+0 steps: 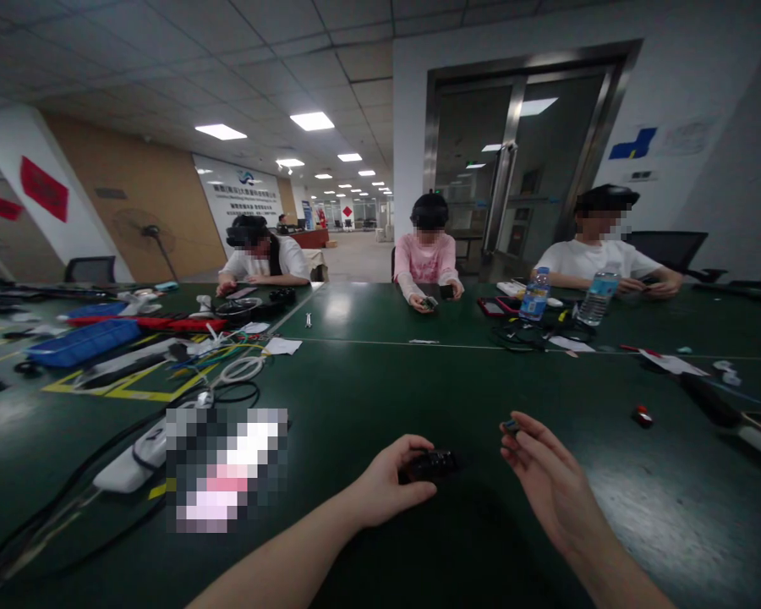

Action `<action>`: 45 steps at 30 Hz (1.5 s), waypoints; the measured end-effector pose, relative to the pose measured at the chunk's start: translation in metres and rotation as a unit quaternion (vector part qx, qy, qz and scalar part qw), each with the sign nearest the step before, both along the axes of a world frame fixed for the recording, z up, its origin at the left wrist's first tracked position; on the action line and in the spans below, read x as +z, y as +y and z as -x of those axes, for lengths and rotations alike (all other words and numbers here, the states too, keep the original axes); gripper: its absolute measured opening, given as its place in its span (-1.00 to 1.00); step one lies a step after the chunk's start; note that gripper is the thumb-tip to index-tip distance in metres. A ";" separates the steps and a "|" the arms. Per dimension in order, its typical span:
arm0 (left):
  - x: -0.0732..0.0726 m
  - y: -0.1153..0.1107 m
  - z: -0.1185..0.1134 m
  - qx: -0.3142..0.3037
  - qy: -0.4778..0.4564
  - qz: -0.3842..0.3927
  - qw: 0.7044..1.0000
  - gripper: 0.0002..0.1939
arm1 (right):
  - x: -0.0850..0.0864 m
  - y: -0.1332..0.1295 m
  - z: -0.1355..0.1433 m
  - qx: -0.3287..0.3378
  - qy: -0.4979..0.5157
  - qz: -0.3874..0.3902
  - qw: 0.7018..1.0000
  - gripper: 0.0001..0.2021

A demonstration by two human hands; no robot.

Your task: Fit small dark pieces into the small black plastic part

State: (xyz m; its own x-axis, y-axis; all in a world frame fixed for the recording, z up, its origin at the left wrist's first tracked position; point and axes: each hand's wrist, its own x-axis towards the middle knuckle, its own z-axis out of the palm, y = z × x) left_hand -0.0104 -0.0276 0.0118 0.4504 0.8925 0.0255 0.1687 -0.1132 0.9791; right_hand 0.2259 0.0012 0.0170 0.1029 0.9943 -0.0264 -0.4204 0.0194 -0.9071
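Observation:
My left hand (390, 478) curls its fingers and thumb around a small black device (435, 463) with a glossy face, low over the green table. The dim light hides what kind of device it is. To its right, my right hand (545, 469) is raised and pinches a small flat dark piece (511, 425) between thumb and fingertips. That piece is too small to name. A gap separates the two hands, and the device and the piece are apart.
On the left lie a white power strip (130, 457), tangled cables (241, 369) and a blue tray (79, 341). A small red and black object (642, 415) sits on the right. Water bottles (535, 294) stand farther back. Three people sit across the table (368, 381).

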 end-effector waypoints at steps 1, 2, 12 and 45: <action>0.000 0.000 0.000 0.000 0.000 -0.006 1.000 -0.54 | -0.001 0.000 0.000 0.001 -0.007 -0.001 1.000 -0.66; -0.001 0.000 0.000 0.001 0.002 -0.011 1.000 -0.53 | -0.001 0.000 0.000 0.002 -0.014 -0.003 1.000 -0.66; -0.007 0.002 -0.003 -0.002 -0.028 -0.007 1.000 -0.50 | 0.001 -0.009 0.012 0.080 -0.139 -0.002 0.987 -0.58; -0.013 0.004 -0.001 -0.033 -0.036 0.017 0.999 -0.57 | -0.001 -0.022 0.027 0.255 -0.438 -0.135 0.851 -0.68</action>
State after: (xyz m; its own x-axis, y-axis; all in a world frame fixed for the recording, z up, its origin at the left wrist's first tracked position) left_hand -0.0090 -0.0233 -0.0010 0.5062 0.8619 0.0300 0.0903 -0.0876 0.9921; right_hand 0.1992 -0.0204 0.0158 -0.4808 0.8737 0.0748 0.3997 0.2943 -0.8681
